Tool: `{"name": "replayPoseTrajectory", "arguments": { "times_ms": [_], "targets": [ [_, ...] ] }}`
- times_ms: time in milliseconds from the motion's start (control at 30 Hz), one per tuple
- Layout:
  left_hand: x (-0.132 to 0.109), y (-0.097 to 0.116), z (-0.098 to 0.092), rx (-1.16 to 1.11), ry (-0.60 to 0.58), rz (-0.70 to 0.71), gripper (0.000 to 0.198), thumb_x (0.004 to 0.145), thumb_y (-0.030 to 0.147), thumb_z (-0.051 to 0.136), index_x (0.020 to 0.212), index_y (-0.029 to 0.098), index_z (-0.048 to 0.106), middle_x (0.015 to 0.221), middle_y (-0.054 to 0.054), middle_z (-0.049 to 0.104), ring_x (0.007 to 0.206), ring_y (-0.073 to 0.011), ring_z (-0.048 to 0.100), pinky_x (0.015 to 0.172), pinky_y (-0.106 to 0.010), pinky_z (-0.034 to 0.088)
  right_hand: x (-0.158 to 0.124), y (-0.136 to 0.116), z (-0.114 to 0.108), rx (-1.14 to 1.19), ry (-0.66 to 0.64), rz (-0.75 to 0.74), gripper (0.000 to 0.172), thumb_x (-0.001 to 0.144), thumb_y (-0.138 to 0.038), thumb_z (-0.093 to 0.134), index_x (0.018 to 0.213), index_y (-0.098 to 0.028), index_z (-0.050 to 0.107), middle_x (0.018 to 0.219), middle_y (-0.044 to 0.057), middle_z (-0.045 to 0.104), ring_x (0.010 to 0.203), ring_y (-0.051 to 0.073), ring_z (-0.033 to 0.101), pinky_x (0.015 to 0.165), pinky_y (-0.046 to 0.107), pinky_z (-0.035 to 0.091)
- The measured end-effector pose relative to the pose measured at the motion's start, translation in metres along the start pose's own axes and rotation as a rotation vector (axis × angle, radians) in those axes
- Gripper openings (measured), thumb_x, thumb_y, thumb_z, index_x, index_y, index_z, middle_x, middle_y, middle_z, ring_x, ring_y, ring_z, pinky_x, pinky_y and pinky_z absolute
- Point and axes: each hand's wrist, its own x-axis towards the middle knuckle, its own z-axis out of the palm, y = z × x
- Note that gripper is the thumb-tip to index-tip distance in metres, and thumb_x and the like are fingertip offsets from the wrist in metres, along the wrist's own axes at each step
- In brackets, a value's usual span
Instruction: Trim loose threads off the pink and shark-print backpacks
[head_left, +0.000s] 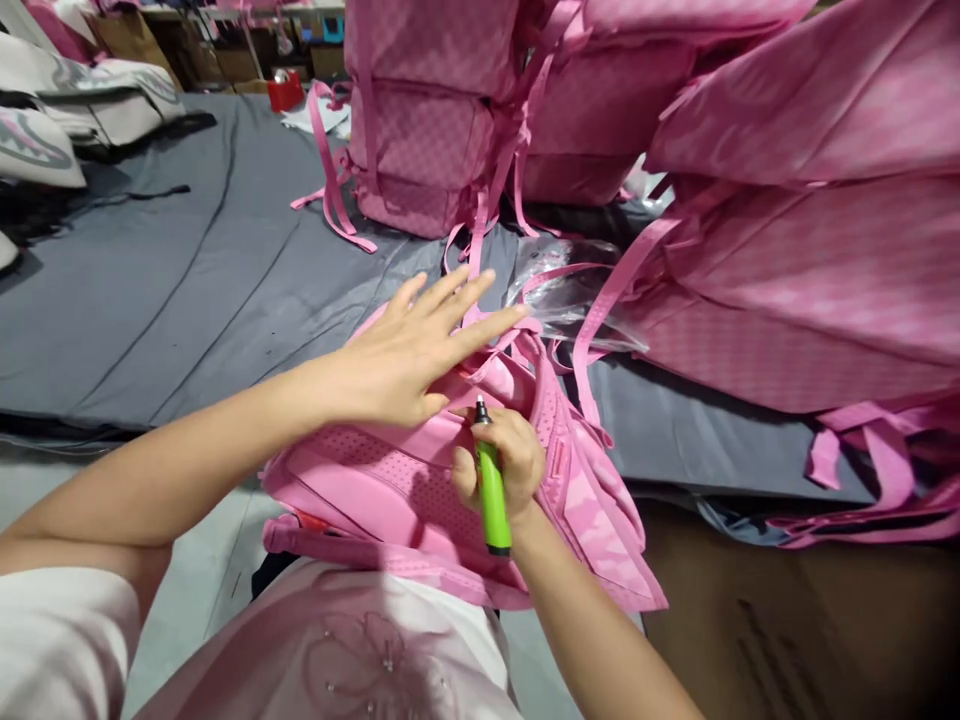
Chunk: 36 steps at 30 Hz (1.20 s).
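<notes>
A pink backpack (375, 450) lies at the table's front edge, close against my body, with its padded mesh side and straps facing up. My left hand (420, 350) is over its upper part, fingers stretched and spread, holding nothing. Whether the palm touches the fabric I cannot tell. In my right hand (510, 460) is a green marker (493, 500) with a black end, its pale tip uncapped and pointing away from me. That hand is above the middle of the backpack, just below my left hand.
Stacked pink backpacks (427, 150) stand behind, and a larger pile (810, 250) fills the right. Clear plastic bags (570, 285) lie between them. White bags (112, 100) sit at the far left of the grey-covered table (150, 300). A red object (285, 90) is at the back.
</notes>
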Motion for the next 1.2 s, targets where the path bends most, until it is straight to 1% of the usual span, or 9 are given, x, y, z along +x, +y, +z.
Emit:
{"name": "replayPoseTrajectory", "arguments": {
  "times_ms": [67,233,367,467,633,833,967,1033,1200],
  "targets": [
    [0.007,-0.001,0.011,0.100,0.003,-0.052,0.088,0.082,0.028,0.068,0.157,0.022,0.023,0.162,-0.018,0.028,0.149,-0.0399,0.024,0.116,-0.062,0.020,-0.006,-0.005,-0.002,0.011,-0.026,0.035,0.029,0.083,-0.023,0.058,0.110,-0.027,0.049,0.089,0.005,0.068,0.079,0.025,0.067,0.070,0.042,0.055],
    [0.038,-0.009,0.046,0.189,-0.138,-0.153,0.086,0.082,0.030,0.071,0.155,0.014,0.030,0.135,-0.018,0.059,0.124,-0.0367,0.051,0.108,-0.055,0.032,-0.030,-0.015,-0.012,0.100,-0.052,0.242,0.028,0.084,-0.019,0.056,0.110,-0.027,0.052,0.088,0.005,0.065,0.088,0.027,0.068,0.079,0.047,0.058],
    [0.037,-0.004,0.049,0.224,-0.094,-0.021,0.088,0.086,0.036,0.066,0.158,0.014,0.020,0.144,-0.018,0.050,0.132,-0.0341,0.046,0.114,-0.054,0.027,-0.040,-0.010,-0.017,0.068,-0.073,0.244,0.029,0.085,-0.019,0.058,0.113,-0.028,0.052,0.098,0.007,0.069,0.097,0.028,0.070,0.084,0.049,0.060],
    [0.026,0.004,0.045,0.251,-0.068,0.053,0.101,0.079,0.043,0.072,0.159,0.017,0.015,0.155,-0.020,0.037,0.145,-0.0381,0.034,0.118,-0.061,0.020,-0.042,-0.007,-0.017,0.107,-0.059,0.259,0.030,0.086,-0.018,0.057,0.114,-0.028,0.050,0.105,0.008,0.070,0.101,0.028,0.071,0.085,0.049,0.061],
    [0.025,0.011,0.057,0.298,-0.087,0.010,0.094,0.080,0.039,0.069,0.157,0.021,0.018,0.163,-0.017,0.022,0.153,-0.0408,0.018,0.117,-0.070,0.011,-0.042,-0.006,-0.019,0.204,-0.037,0.389,0.028,0.087,-0.022,0.056,0.115,-0.026,0.055,0.107,0.010,0.072,0.104,0.029,0.070,0.090,0.048,0.059],
    [0.032,0.008,0.070,0.244,-0.076,0.026,0.104,0.076,0.033,0.075,0.158,0.019,0.012,0.163,-0.024,0.023,0.152,-0.0413,0.022,0.117,-0.069,0.015,-0.037,-0.002,-0.030,0.212,-0.144,0.379,0.026,0.091,-0.036,0.055,0.114,-0.024,0.058,0.106,0.010,0.072,0.100,0.029,0.071,0.086,0.045,0.060],
    [0.030,0.009,0.073,0.237,-0.039,0.086,0.082,0.089,0.016,0.056,0.159,0.022,0.012,0.164,-0.022,0.022,0.153,-0.0372,0.022,0.118,-0.065,0.021,-0.036,0.006,-0.033,0.202,-0.164,0.563,0.039,0.093,-0.037,0.056,0.128,-0.023,0.047,0.110,0.011,0.072,0.096,0.027,0.074,0.081,0.042,0.061],
    [0.030,0.010,0.077,0.237,-0.028,0.099,0.076,0.092,0.011,0.049,0.158,0.025,0.014,0.165,-0.020,0.021,0.153,-0.0365,0.022,0.117,-0.064,0.022,-0.033,0.011,-0.037,0.140,-0.138,0.617,0.036,0.093,-0.034,0.059,0.125,-0.023,0.048,0.103,0.009,0.074,0.088,0.024,0.075,0.076,0.038,0.061],
    [0.033,0.014,0.077,0.258,-0.051,-0.040,0.082,0.090,0.019,0.058,0.160,0.023,0.013,0.166,-0.021,0.014,0.153,-0.0409,0.015,0.117,-0.068,0.016,-0.013,0.024,-0.058,0.006,-0.299,0.457,0.018,0.093,-0.027,0.064,0.110,-0.023,0.063,0.100,0.006,0.075,0.086,0.022,0.073,0.077,0.035,0.059]
  ]
}}
